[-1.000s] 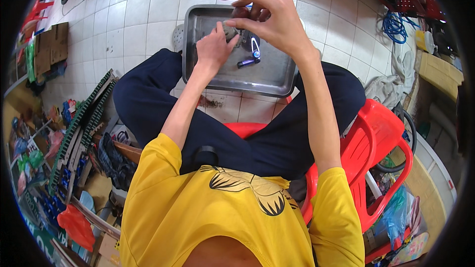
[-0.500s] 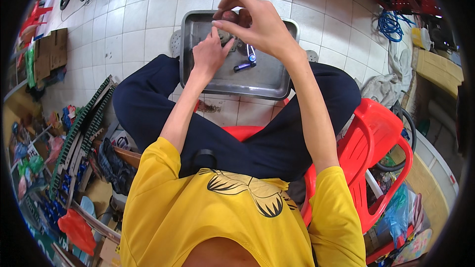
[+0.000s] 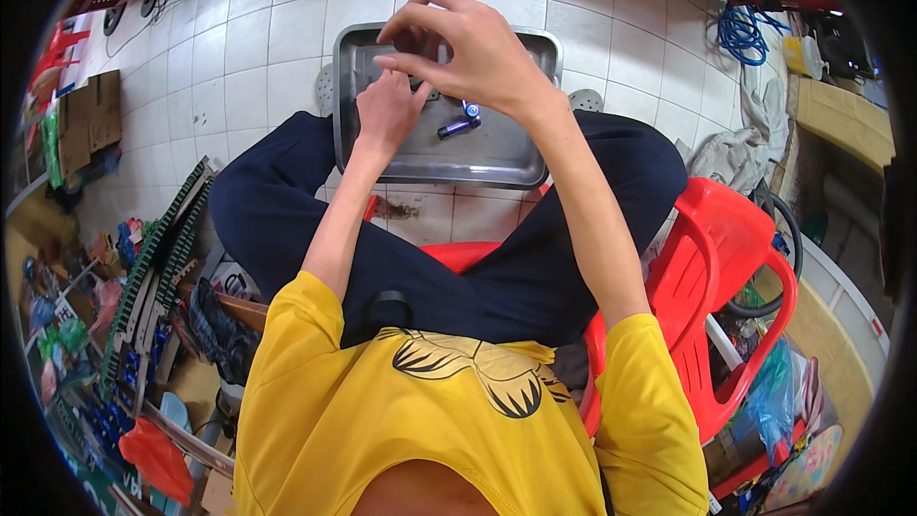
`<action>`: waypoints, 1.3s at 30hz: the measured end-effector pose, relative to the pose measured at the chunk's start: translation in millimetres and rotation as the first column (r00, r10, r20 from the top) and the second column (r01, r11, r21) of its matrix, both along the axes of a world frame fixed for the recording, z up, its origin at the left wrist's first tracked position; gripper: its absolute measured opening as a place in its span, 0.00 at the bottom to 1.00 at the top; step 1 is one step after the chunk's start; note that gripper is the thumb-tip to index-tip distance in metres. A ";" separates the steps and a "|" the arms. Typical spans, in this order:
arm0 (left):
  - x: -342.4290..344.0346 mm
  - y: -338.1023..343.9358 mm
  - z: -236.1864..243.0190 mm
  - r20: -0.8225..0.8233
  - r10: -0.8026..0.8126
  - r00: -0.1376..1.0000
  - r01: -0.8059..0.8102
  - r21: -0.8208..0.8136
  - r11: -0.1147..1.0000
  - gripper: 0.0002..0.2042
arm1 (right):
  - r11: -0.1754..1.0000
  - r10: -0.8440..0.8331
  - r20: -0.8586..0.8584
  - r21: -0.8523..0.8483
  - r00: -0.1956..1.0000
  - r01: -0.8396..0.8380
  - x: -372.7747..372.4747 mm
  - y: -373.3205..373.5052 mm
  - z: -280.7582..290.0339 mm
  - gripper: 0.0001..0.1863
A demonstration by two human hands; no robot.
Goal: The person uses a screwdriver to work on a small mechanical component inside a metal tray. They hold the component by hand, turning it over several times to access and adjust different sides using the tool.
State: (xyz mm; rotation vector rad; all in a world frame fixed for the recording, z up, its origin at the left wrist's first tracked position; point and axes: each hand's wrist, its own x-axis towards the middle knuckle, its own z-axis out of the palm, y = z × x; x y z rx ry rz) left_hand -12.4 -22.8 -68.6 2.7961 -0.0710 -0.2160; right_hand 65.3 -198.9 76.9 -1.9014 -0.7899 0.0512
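Note:
A grey metal tray (image 3: pixel 435 172) lies on the floor between my knees. My right hand (image 3: pixel 468 48) arches over its far left part. Its thumb and forefinger stay apart in a C, while the other fingers curl inward around a dark reddish patch I cannot make out. Under it, my left hand (image 3: pixel 382 110) reaches into the tray, thumb spread from its fingers; the right thumb partly covers the fingertips. A small grey metal part (image 3: pixel 433 94) shows just beside the left thumb. Right of that lie blue-purple cylinders (image 3: pixel 458 122) with shiny ends, kind unclear.
A red plastic chair (image 3: pixel 712 277) stands at my right, with grey cloth (image 3: pixel 735 162) beyond it. Blue coiled cord (image 3: pixel 745 36) lies far right. Long green-edged strips (image 3: pixel 153 277) and cluttered goods crowd my left. White floor tiles (image 3: pixel 229 48) surround the tray.
The whole scene has shifted slightly left in view. My left fingers have gone further behind the right thumb, and the reddish shape in my right hand shows less.

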 end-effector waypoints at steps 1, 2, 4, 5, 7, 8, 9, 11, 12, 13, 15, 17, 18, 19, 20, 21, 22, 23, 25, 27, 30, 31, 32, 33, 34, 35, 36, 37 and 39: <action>-0.4 -2.0 0.3 0.004 0.002 1.000 -0.002 0.003 1.000 0.33 | 1.000 -0.002 0.016 -0.023 1.000 0.002 0.6 -1.4 0.8 0.10; -1.2 -4.7 0.5 0.008 0.005 1.000 -0.006 0.007 1.000 0.33 | 0.999 -0.003 0.032 -0.046 0.999 0.004 1.2 -3.2 1.5 0.11; -1.6 -5.9 -1.4 0.028 0.008 1.000 -0.009 0.006 1.000 0.33 | 0.999 -0.037 0.033 -0.027 0.999 0.038 1.4 -2.0 -1.7 0.11; -1.3 -6.3 -2.4 0.043 0.009 0.999 -0.009 0.000 1.000 0.34 | 0.998 -0.069 0.018 0.012 0.997 0.069 1.3 1.8 -8.5 0.11; -0.5 -5.9 -2.9 0.048 0.012 0.999 -0.012 -0.002 1.000 0.34 | 0.994 -0.099 0.025 0.056 0.995 0.098 2.9 4.3 -14.6 0.12; 0.0 -5.5 -3.1 0.038 0.012 0.999 -0.013 0.003 1.000 0.35 | 0.993 -0.099 0.050 0.062 0.994 0.096 4.0 3.0 -17.1 0.12; 0.4 -4.5 -3.7 0.029 0.014 0.999 -0.014 0.008 1.000 0.35 | 0.993 -0.098 0.075 0.068 0.992 0.093 5.0 2.2 -16.0 0.13; 0.0 -4.5 -4.9 0.065 0.021 0.998 -0.021 0.011 1.000 0.36 | 0.998 -0.048 0.035 0.030 0.998 0.047 5.9 -3.0 -12.7 0.14; 0.4 -6.1 -3.1 0.083 0.022 0.996 -0.023 0.012 1.000 0.37 | 1.000 -0.026 0.014 0.010 1.000 0.026 5.8 -4.9 -10.3 0.14; 1.2 -7.6 -1.4 0.067 0.033 0.997 -0.034 0.017 0.999 0.37 | 1.000 -0.027 0.006 0.000 1.000 0.027 5.8 -5.4 -9.3 0.15; 1.7 -9.2 1.4 0.035 0.056 0.998 -0.057 0.029 0.998 0.37 | 0.999 -0.027 -0.012 -0.020 1.000 0.027 5.7 -4.5 -5.0 0.18; -0.1 -7.1 -0.2 0.072 0.057 0.996 -0.058 0.013 0.998 0.36 | 0.998 -0.021 -0.187 0.055 0.982 0.032 3.1 -2.5 4.8 0.17; -0.1 -7.8 0.5 0.091 0.055 0.994 -0.056 0.002 0.998 0.35 | 0.995 -0.016 -0.272 0.088 0.962 0.041 2.3 -2.4 9.3 0.17; 0.2 -8.1 1.2 0.072 0.052 0.996 -0.052 0.006 0.999 0.34 | 0.995 -0.014 -0.273 0.090 0.962 0.040 3.1 -3.0 8.5 0.16; 0.8 -8.2 1.8 0.053 0.048 0.997 -0.049 0.010 0.999 0.33 | 0.995 -0.012 -0.273 0.092 0.962 0.038 4.5 -4.2 6.4 0.16; 0.8 -7.7 3.3 0.032 0.045 0.998 -0.046 0.016 0.999 0.32 | 0.995 -0.008 -0.276 0.095 0.961 0.036 5.4 -4.9 4.2 0.16; 1.1 -7.5 4.6 0.010 0.051 0.999 -0.051 0.016 0.999 0.32 | 0.998 -0.037 -0.225 0.044 0.974 0.048 6.1 -6.0 2.9 0.15; 1.6 -7.4 5.9 -0.012 0.057 0.998 -0.057 0.015 0.998 0.31 | 0.998 -0.063 -0.172 -0.008 0.983 0.063 6.7 -7.4 1.8 0.14; 3.8 -9.4 9.8 -0.040 0.072 0.997 -0.072 0.015 0.997 0.31 | 0.995 -0.098 -0.105 -0.037 0.990 0.095 6.8 -8.3 -0.2 0.13; 4.2 -11.1 12.1 -0.054 0.095 0.994 -0.094 0.017 0.995 0.31 | 0.993 -0.119 -0.084 0.010 0.989 0.120 5.7 -7.6 -2.8 0.11; 3.4 -10.8 14.8 -0.054 0.100 0.994 -0.098 0.034 0.995 0.32 | 0.999 -0.039 -0.033 0.000 0.999 0.039 8.5 -8.9 -1.0 0.09; 3.4 -11.2 16.2 -0.059 0.100 0.993 -0.098 0.036 0.995 0.33 | 1.000 -0.015 -0.023 -0.004 1.000 0.014 8.7 -9.2 -1.5 0.09; 3.7 -11.7 17.6 -0.064 0.100 0.993 -0.098 0.038 0.994 0.33 | 1.000 0.010 -0.014 -0.007 1.000 -0.010 9.0 -9.4 -2.0 0.09; 4.1 -12.4 18.4 -0.068 0.098 0.993 -0.096 0.039 0.995 0.34 | 0.999 0.033 -0.004 -0.012 0.999 -0.033 9.3 -10.0 -2.3 0.09; 4.0 -13.0 18.0 -0.063 0.099 0.993 -0.095 0.052 0.994 0.34 | 1.000 0.008 0.042 -0.004 0.999 -0.007 9.7 -9.3 -5.6 0.08; 4.1 -13.8 17.8 -0.059 0.098 0.993 -0.094 0.064 0.993 0.34 | 1.000 -0.018 0.088 0.005 0.996 0.018 9.8 -7.5 -11.2 0.08; 3.6 -13.5 16.3 -0.054 0.101 0.993 -0.096 0.078 0.992 0.35 | 0.999 -0.042 0.133 0.017 0.990 0.040 9.7 -5.3 -11.3 0.08; 3.8 -12.7 14.9 -0.053 0.090 0.995 -0.086 0.079 0.993 0.35 | 1.000 -0.017 0.098 -0.001 0.995 0.017 9.6 -6.5 -10.4 0.09; 4.4 -9.0 10.7 -0.050 0.070 0.996 -0.066 0.081 0.995 0.35 | 0.999 0.032 0.025 -0.032 0.999 -0.031 9.1 -9.6 -4.3 0.10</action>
